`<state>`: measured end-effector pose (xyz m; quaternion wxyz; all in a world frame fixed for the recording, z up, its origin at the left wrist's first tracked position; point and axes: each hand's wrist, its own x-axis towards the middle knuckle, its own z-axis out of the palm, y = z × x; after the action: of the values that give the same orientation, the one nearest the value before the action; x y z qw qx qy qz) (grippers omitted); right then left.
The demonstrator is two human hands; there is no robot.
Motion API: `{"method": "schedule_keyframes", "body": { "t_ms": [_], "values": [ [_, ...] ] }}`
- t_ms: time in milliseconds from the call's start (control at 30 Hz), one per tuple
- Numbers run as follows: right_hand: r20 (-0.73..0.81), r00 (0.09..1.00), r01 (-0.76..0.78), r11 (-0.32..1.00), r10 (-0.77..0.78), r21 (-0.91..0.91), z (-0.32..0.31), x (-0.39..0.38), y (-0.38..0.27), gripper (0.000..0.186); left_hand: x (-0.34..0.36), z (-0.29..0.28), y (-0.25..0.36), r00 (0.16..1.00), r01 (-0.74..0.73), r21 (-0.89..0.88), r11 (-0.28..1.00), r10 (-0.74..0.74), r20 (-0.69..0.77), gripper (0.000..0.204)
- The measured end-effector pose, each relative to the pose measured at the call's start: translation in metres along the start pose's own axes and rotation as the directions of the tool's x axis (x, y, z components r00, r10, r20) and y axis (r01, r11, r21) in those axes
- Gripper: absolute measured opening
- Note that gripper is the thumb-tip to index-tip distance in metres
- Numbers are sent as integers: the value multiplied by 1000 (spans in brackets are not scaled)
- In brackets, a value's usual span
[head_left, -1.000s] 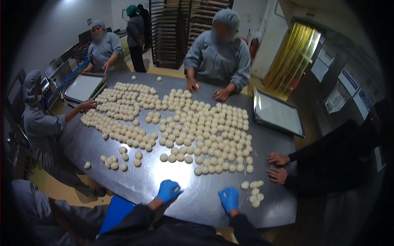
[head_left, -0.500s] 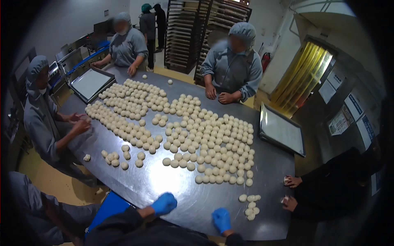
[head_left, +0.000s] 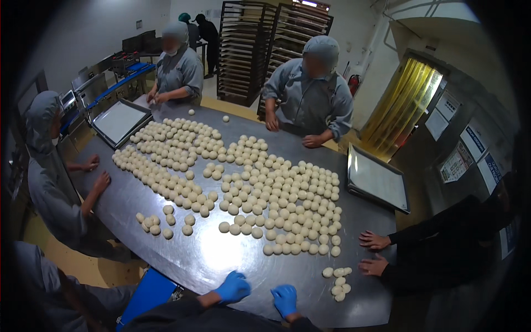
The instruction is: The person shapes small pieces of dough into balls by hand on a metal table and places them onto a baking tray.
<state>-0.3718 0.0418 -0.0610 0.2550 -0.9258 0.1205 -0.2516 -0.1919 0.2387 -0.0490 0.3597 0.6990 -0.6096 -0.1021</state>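
Note:
Both my hands wear blue gloves and rest low over the near edge of a steel table [head_left: 182,257]. My left hand [head_left: 233,286] lies palm down, its fingers loosely spread, with no dough visible in it. A short gap to its right is my right hand [head_left: 285,300], fingers stretched forward and apart, also showing nothing held. Beyond them, many round pale dough balls [head_left: 293,209] cover the middle of the table in rough rows. A small cluster of dough balls [head_left: 339,283] sits right of my right hand, and another loose group [head_left: 149,222] lies to the left.
Shallow lined trays stand at the far left [head_left: 119,123] and right edge [head_left: 379,180]. Co-workers stand around the table; one person's bare hands [head_left: 374,253] lie flat at the right. A blue conveyor belt [head_left: 148,299] is at lower left. Tall tray racks [head_left: 243,55] stand behind.
My fists have loosened into open hands, and the right has moved left toward the other. The person at right now lays both hands flat. A lone dough piece at the left edge is gone.

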Motion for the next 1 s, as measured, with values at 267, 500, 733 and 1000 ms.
{"method": "schedule_keyframes", "body": {
  "t_ms": [267, 500, 733, 1000],
  "values": [
    [17, 993, -115, 992, 116, -43, -38, 33, 25, 21, 14, -40, -43, 952, 303, 90, 949, -299, -59, 7],
    [172, 978, -122, 993, 118, 8, 32, 39, 10, 16, 43, 22, -16, 983, 181, 94, 979, -182, -6, 7],
    [6, 987, -160, 986, 160, -40, -27, 1, 19, 7, -24, -32, -32, 952, 304, 36, 952, -303, -35, 12],
    [139, 971, -190, 981, 194, -38, 14, 79, 15, 14, 70, -2, -34, 987, 159, 113, 981, -156, -32, 22]
  ]
}}
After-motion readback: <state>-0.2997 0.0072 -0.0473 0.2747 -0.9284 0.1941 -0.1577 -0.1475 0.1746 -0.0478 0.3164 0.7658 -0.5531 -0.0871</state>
